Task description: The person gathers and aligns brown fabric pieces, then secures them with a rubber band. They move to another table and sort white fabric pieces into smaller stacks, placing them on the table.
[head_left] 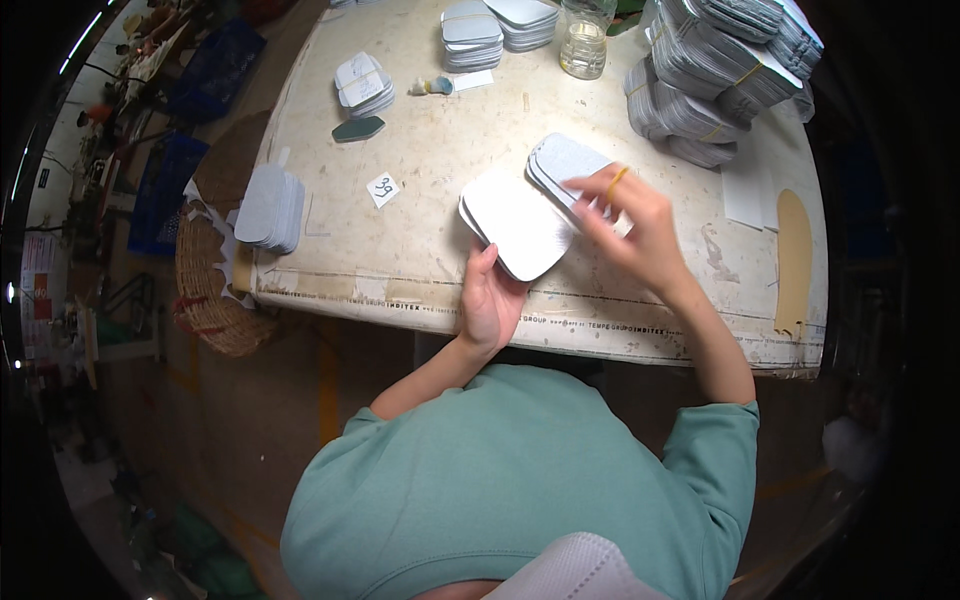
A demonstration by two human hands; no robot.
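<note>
My left hand holds a small stack of white rounded panels from below, its thumb on their near edge. The top panel is bright and smooth, and others show under its left side. To the right, my right hand reaches over a pile of light grey rounded panels. Its fingers are bent and a little apart, with nothing seen between them; whether the fingertips touch the pile I cannot tell. A yellow rubber band loops round one finger of that hand.
Banded panel stacks rise at the back right. Smaller stacks stand at the back, with a glass jar beside them. A grey stack, a dark green piece and a paper tag lie left. A wicker basket stands past the table's left edge.
</note>
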